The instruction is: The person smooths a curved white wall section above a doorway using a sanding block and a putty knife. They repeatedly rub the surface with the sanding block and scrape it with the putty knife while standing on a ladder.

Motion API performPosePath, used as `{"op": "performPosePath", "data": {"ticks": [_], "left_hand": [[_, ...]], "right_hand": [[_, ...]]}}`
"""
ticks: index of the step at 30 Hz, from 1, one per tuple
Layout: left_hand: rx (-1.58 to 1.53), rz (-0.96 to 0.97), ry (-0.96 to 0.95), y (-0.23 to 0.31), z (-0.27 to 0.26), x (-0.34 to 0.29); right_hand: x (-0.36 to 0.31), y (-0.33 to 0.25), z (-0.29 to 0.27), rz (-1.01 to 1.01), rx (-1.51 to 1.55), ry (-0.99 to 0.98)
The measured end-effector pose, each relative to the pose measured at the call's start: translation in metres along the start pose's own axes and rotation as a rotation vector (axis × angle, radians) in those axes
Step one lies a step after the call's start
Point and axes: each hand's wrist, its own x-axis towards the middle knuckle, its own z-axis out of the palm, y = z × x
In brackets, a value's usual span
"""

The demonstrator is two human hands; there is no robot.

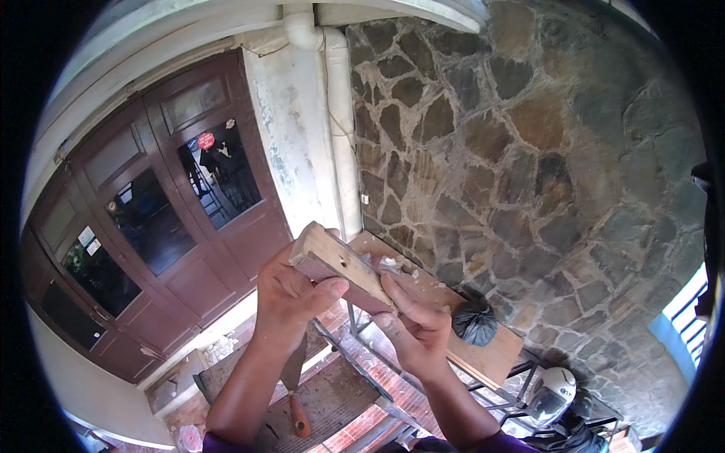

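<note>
In the middle of the head view I hold up a wooden block (353, 266), tilted, with a small dark hole in its pale upper face and a reddish-brown long side. My left hand (285, 298) is closed around its left end, the thumb pressing that side. At the other end my right hand (414, 326) grips it, fingers over the top and thumb below. Under my forearms a trowel-like tool with an orange handle (300, 417) lies on a worn wooden plank (340, 400); my left arm hides part of its blade.
A wooden board table (483, 355) with a black plastic bag (474, 322) stands along the stone wall (521, 151). A white helmet (553, 394) is beyond its right end. Brown glazed doors (170, 196) are at left, a white pipe (340, 136) beside them, red tiles below.
</note>
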Motion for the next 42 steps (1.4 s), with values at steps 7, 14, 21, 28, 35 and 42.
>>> {"op": "performPosePath", "data": {"ticks": [7, 14, 21, 28, 35, 42], "left_hand": [[-0.047, 0.002, -0.043, 0.016, -0.004, -0.004], [-0.180, 0.137, -0.291, 0.014, -0.013, 0.000], [-0.076, 0.277, -0.388, 0.019, -0.019, -0.001], [0.020, 0.370, -0.528, 0.025, -0.018, 0.004], [0.185, 0.268, -0.493, 0.025, -0.003, -0.007], [0.100, 0.130, -0.346, 0.015, 0.016, -0.013]], "right_hand": [[0.007, -0.030, 0.016, -0.079, -0.247, 0.003], [0.006, -0.044, 0.029, -0.197, -0.212, 0.069], [0.010, -0.060, 0.034, -0.170, -0.270, 0.086], [0.024, -0.070, 0.033, -0.205, -0.418, -0.034], [0.014, -0.069, 0.011, -0.227, -0.506, 0.016], [0.009, -0.065, -0.003, -0.179, -0.420, 0.076]]}}
